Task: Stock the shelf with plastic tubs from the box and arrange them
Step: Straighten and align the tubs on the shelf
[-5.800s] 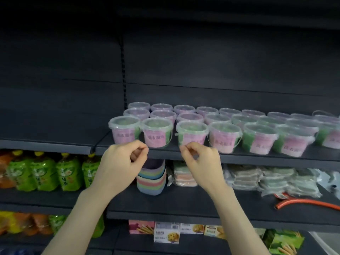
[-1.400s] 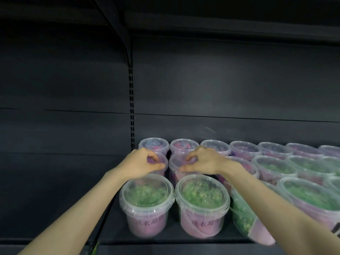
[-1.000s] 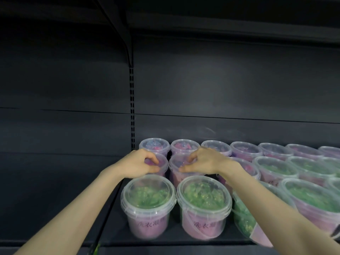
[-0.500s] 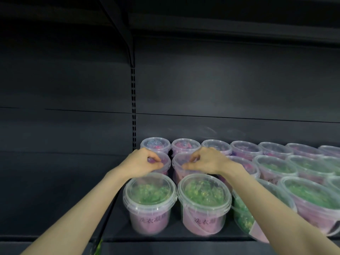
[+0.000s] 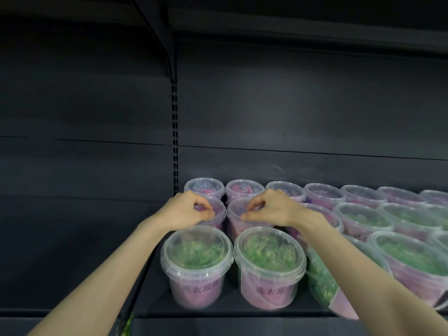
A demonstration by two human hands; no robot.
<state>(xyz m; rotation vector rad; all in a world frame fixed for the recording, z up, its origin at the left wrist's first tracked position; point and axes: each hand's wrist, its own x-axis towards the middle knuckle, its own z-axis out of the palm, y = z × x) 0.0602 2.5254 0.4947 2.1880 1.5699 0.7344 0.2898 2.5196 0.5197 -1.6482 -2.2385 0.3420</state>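
Observation:
Clear plastic tubs with pink labels stand in three rows on the dark shelf (image 5: 155,284). Two green-filled front tubs (image 5: 196,251) (image 5: 269,253) stand side by side nearest me. My left hand (image 5: 186,210) rests on top of the leftmost second-row tub (image 5: 220,210), fingers curled onto its lid. My right hand (image 5: 271,209) is curled the same way on the neighbouring second-row tub (image 5: 236,225). Both forearms reach over the front row. The box is out of view.
Several more tubs (image 5: 363,214) fill the shelf to the right, up to the frame edge. A slotted upright post (image 5: 174,141) runs up the back panel just left of the tubs. Another shelf (image 5: 291,25) hangs overhead. Left of the post is a bare shelf bay.
Earlier my hands were at the shelf's front edge, seen from farther back. In the last second they stay on the two second-row tubs, which shift only slightly.

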